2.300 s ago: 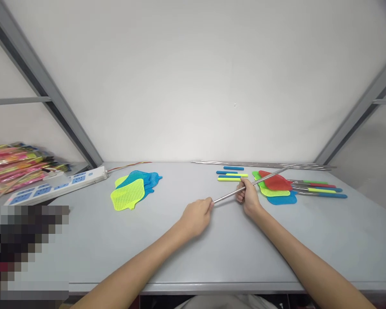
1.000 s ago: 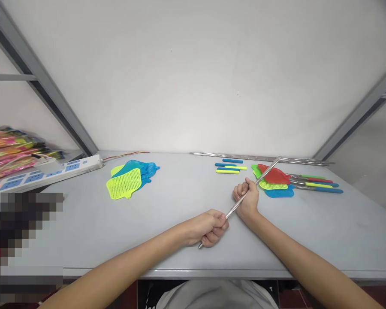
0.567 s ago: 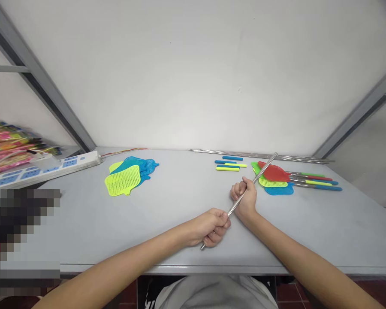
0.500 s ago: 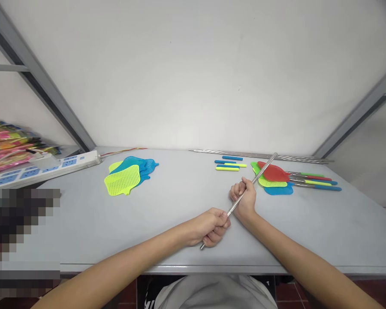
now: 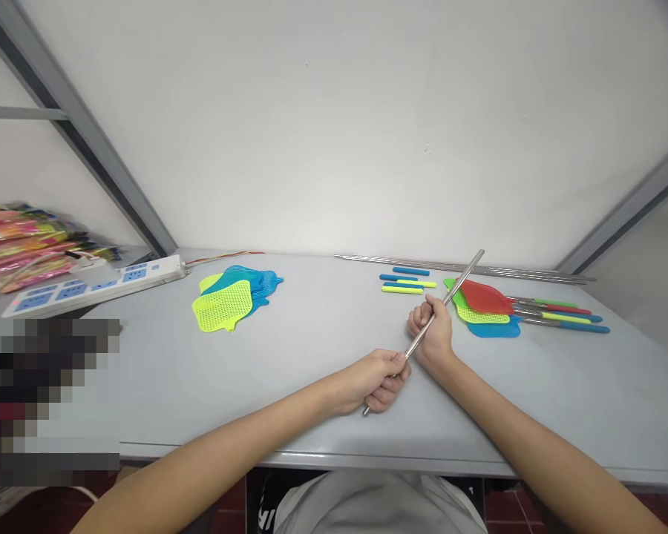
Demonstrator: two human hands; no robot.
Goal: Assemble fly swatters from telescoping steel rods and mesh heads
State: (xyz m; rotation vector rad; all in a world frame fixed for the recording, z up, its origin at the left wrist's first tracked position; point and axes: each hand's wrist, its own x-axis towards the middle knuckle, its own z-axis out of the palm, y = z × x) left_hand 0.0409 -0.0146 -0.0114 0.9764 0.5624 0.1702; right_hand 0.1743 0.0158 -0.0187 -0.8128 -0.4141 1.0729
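Note:
A slim silver metal rod [image 5: 465,276] slants from the table's front middle up to the right. My left hand [image 5: 383,380] is closed around its lower part, and a short end pokes out below the fingers. Further up, my right hand [image 5: 433,326] is closed on the same rod, fingers curled and thumb against it. Just right of that hand lie fly swatters with red [image 5: 483,298], yellow, green and blue heads, rods and coloured grips. Loose blue and yellow grip sleeves [image 5: 403,289] lie behind my right hand.
Loose yellow [image 5: 223,305] and blue [image 5: 237,278] swatter heads are piled left on the grey table [image 5: 300,326]. More metal rods [image 5: 367,259] lie along the wall. A power strip [image 5: 97,285] and a plastic-wrapped colourful bundle [image 5: 27,241] are at far left.
The view has turned slightly to the left. Both hands keep their hold on the metal rod, which has risen a little with them.

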